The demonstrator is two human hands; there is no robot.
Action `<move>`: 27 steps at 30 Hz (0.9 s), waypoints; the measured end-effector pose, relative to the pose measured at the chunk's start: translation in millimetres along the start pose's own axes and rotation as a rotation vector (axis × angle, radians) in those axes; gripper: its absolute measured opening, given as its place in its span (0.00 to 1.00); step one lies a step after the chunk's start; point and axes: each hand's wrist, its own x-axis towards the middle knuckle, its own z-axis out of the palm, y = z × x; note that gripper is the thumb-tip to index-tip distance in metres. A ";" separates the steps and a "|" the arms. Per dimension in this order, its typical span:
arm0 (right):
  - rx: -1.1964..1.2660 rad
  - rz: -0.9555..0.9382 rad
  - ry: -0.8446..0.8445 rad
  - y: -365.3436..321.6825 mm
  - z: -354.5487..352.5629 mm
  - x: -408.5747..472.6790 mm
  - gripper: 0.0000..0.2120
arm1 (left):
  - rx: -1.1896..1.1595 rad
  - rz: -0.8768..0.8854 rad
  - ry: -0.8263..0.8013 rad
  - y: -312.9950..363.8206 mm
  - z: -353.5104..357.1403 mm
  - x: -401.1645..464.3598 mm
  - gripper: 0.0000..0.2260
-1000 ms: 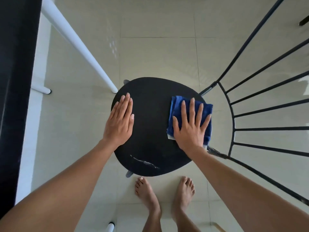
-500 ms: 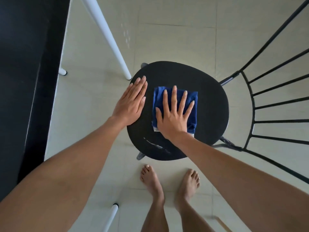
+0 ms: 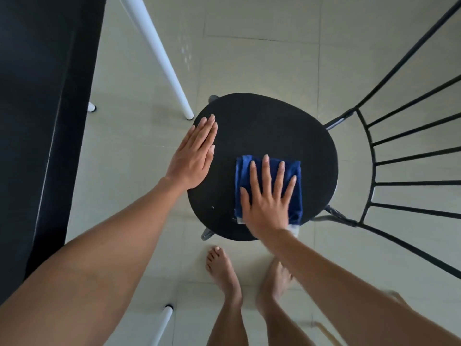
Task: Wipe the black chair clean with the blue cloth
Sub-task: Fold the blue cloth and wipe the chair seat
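Change: since half a second ago the right hand (image 3: 268,196) has slid the blue cloth (image 3: 269,187) from the seat's middle to its near right edge, and the pale streak near the front is almost gone.
Right hand: flat, fingers spread, pressing the cloth down on the black chair (image 3: 262,136).
Left hand: flat, fingers together, braced on the seat's left rim (image 3: 193,156), holding nothing.
Cloth: folded into a pad, one corner hanging past the front edge.
Handling: soft and light, likely to bunch, so a flat palm over its middle suits it better than a pinch.
Chair: rigid; its thin back bars (image 3: 404,156) look unwiped.
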 end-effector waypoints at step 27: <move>-0.064 -0.453 -0.130 33.4 -0.5 -28.4 0.31 | 0.044 -0.057 -0.034 6.7 0.1 -0.8 0.26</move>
